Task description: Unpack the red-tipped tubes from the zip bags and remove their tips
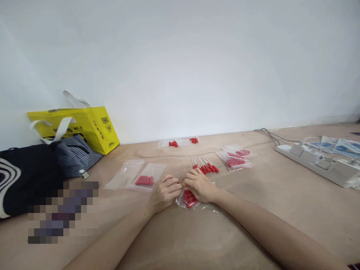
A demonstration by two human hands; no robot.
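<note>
My left hand (164, 192) and my right hand (200, 185) meet at the middle of the table, both with fingers curled, pinching the top edge of a small clear plastic bag (189, 199) that holds several red-tipped swabs. Just beyond my right hand lies a loose fan of red-tipped swabs (204, 165). To the left of my left hand lies a filled clear bag of swabs (146, 176), with an empty clear bag (124, 174) beside it.
Filled bags (235, 158) are stacked at the right. Further back lies a flat bag with red pieces (181, 142). A white power strip (320, 164) with cables sits far right. A yellow shopping bag (84, 125), a striped cloth (73, 154) and a black bag (25, 176) stand at the left by the wall.
</note>
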